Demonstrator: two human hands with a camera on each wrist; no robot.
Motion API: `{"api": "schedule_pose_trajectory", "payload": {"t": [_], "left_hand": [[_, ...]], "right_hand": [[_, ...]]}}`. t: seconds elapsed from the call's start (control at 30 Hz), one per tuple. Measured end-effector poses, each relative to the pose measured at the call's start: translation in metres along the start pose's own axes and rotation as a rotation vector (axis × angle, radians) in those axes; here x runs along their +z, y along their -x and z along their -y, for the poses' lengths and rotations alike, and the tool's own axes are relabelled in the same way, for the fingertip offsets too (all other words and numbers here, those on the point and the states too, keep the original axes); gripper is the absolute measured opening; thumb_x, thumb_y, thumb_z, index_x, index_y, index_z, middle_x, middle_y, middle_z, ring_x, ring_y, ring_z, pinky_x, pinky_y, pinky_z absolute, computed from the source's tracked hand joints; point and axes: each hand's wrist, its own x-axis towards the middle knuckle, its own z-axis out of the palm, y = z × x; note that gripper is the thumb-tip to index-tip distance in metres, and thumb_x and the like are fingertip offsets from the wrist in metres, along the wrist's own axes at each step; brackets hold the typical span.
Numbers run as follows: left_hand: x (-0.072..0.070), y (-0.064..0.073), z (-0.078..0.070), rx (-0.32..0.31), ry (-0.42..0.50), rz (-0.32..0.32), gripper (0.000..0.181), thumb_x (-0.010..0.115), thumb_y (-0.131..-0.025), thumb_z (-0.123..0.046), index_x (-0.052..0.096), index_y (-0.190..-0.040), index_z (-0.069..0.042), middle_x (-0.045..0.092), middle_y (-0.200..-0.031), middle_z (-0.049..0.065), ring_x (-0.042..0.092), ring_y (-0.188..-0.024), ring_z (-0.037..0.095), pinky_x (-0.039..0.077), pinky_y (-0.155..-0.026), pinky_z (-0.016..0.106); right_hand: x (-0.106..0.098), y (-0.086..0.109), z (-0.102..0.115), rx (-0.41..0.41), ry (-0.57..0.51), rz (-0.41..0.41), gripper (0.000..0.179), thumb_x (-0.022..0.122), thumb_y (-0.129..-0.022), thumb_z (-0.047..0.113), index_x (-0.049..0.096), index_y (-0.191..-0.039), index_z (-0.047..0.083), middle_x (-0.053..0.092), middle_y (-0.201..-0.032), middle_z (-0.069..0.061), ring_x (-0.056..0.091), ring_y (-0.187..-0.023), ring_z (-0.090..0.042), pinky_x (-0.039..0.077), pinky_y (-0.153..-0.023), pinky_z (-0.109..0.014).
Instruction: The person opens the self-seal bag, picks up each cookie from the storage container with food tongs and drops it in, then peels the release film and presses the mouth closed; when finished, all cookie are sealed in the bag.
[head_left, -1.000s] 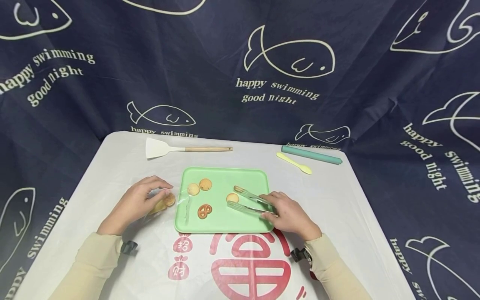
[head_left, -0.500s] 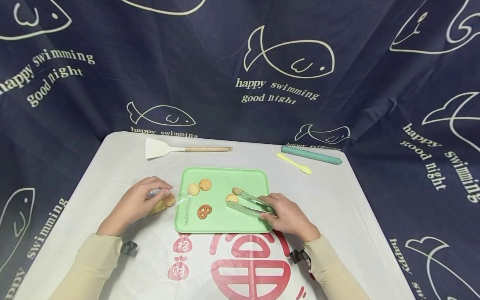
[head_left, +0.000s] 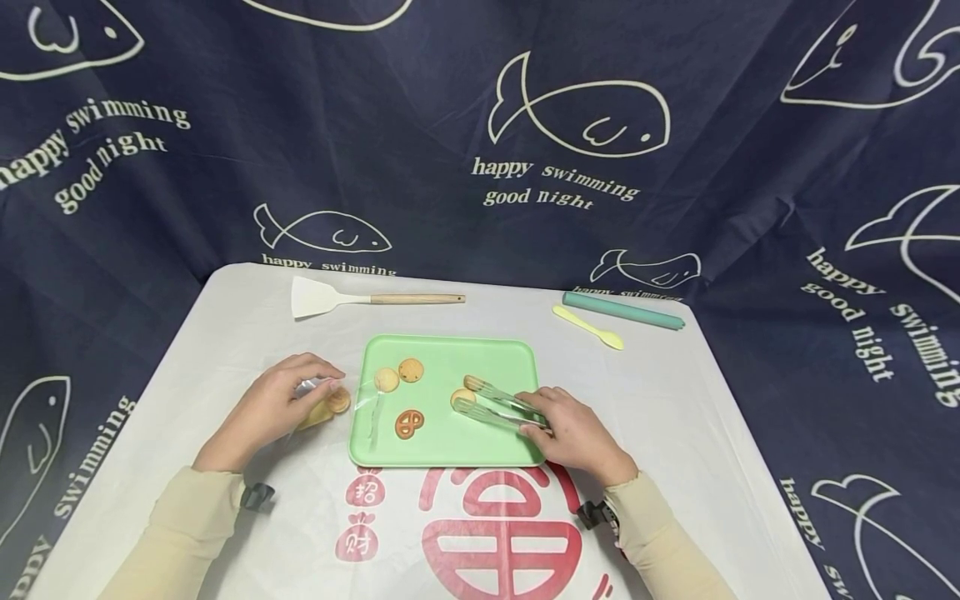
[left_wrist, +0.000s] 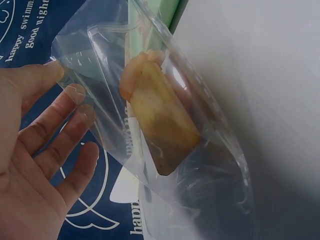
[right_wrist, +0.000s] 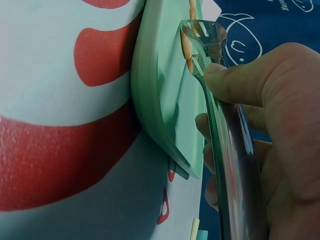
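Note:
My left hand pinches the edge of a clear plastic bag left of the green tray. Inside the bag are a round cookie and a yellowish-brown, flat-sided piece. With my right hand I hold metal tongs over the tray's right part. Their arms are spread, with a pale round cookie at the tips; whether they squeeze it I cannot tell. A brown patch shows at the upper tip. On the tray's left lie a pale cookie, a speckled cookie and a pretzel-shaped cookie.
At the back left of the white table lies a white spatula with a wooden handle. A yellow spoon and a teal rolled-up stick lie at the back right. Behind hangs a dark blue curtain.
My right hand and the tongs have shifted slightly left, the tips now covering more of the pale cookie. My left hand and the bag stay in place.

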Motion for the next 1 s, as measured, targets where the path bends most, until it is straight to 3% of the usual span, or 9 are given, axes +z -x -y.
{"api": "schedule_pose_trajectory", "payload": {"t": [0.47, 0.73, 1.0], "left_hand": [[-0.002, -0.002, -0.001, -0.031, -0.002, 0.011, 0.008, 0.071, -0.098, -0.019, 0.077, -0.103, -0.02, 0.068, -0.104, -0.011, 0.064, -0.106, 0.02, 0.049, -0.094, 0.047], [-0.003, -0.004, -0.001, -0.017, -0.007, 0.011, 0.009, 0.07, -0.099, -0.017, 0.077, -0.104, -0.017, 0.069, -0.105, -0.009, 0.064, -0.107, 0.023, 0.049, -0.095, 0.049], [-0.003, -0.002, -0.002, -0.028, -0.009, 0.025, 0.01, 0.07, -0.099, -0.019, 0.077, -0.105, -0.015, 0.069, -0.106, -0.008, 0.064, -0.108, 0.024, 0.049, -0.095, 0.05]], "right_hand": [[-0.003, -0.01, 0.006, -0.047, -0.042, -0.045, 0.044, 0.076, -0.092, 0.025, 0.065, -0.132, 0.011, 0.066, -0.115, 0.0, 0.059, -0.104, -0.016, 0.055, -0.083, -0.041], [-0.002, -0.028, 0.025, -0.12, -0.054, -0.042, 0.045, 0.074, -0.094, 0.028, 0.064, -0.134, 0.011, 0.066, -0.115, 0.0, 0.059, -0.109, -0.017, 0.055, -0.086, -0.041], [0.008, -0.049, 0.052, -0.182, -0.022, 0.025, 0.047, 0.07, -0.095, 0.032, 0.062, -0.138, 0.015, 0.064, -0.121, 0.001, 0.058, -0.114, -0.016, 0.053, -0.093, -0.037]]}}
